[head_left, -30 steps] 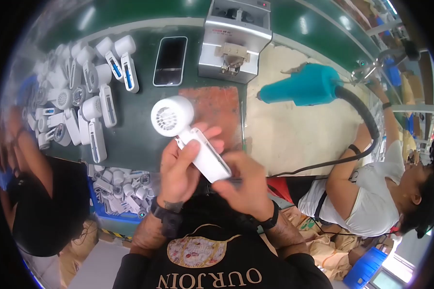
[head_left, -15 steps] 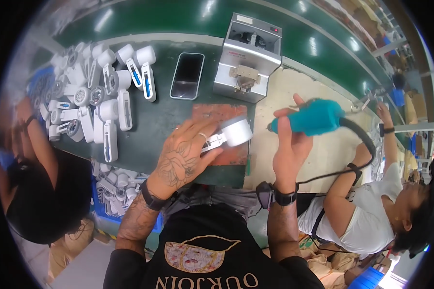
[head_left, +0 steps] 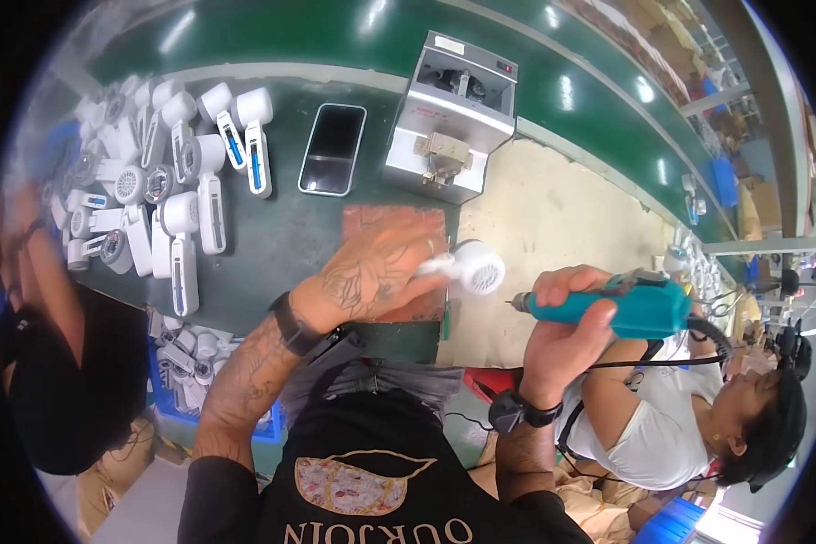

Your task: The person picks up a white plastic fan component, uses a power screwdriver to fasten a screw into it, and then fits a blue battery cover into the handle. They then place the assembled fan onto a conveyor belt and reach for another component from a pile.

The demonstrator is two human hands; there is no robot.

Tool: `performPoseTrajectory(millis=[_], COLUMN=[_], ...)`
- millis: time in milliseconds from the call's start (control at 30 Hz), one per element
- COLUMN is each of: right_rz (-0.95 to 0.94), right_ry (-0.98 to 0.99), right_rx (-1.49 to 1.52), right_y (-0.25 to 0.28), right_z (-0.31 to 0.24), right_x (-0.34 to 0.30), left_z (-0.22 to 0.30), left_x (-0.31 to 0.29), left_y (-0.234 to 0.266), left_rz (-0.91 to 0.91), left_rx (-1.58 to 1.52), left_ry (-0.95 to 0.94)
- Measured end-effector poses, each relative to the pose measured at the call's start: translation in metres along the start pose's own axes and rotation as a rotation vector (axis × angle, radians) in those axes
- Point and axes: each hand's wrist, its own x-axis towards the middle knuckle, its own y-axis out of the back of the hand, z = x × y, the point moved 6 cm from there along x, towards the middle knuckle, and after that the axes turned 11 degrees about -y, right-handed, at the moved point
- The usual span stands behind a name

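Over the reddish-brown mat (head_left: 399, 311) my left hand (head_left: 381, 263) is closed on a small white handheld fan (head_left: 477, 268), its round slotted grille turned to the right. Part of the fan's handle is hidden by my fingers, and the hand is a little blurred. My right hand (head_left: 567, 335) grips a teal electric screwdriver (head_left: 639, 306) with a black cord. The bit points left, below and to the right of the fan's head, and does not touch it.
Several similar white fans (head_left: 183, 272) crowd the table's left side. A phone (head_left: 333, 150) and a grey metal machine (head_left: 451, 118) stand beyond my hands. A blue crate (head_left: 266, 428) holds more fan parts below. People sit close at left and right (head_left: 644, 408).
The fan has turned over, so its grille now shows, and moved slightly right. My right hand and the screwdriver have moved right and nearer to me, and the bit shows.
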Motion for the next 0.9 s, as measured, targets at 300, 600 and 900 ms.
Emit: performPoseTrajectory(millis=[300, 600, 900], right_rz=[-0.074, -0.170, -0.194], right_ry=[0.085, 0.122, -0.012], right_rx=[-0.024, -0.082, -0.088], right_y=[-0.079, -0.123, -0.116], right_z=[0.007, 0.047, 0.045], right_x=[0.065, 0.106, 0.082], left_z=[-0.002, -0.011, -0.019], left_x=[0.000, -0.010, -0.013], left_y=[0.016, 0.010, 0.009], left_rz=[-0.035, -0.029, 0.076], left_rx=[0.072, 0.022, 0.055], left_ry=[-0.038, 0.037, 0.068])
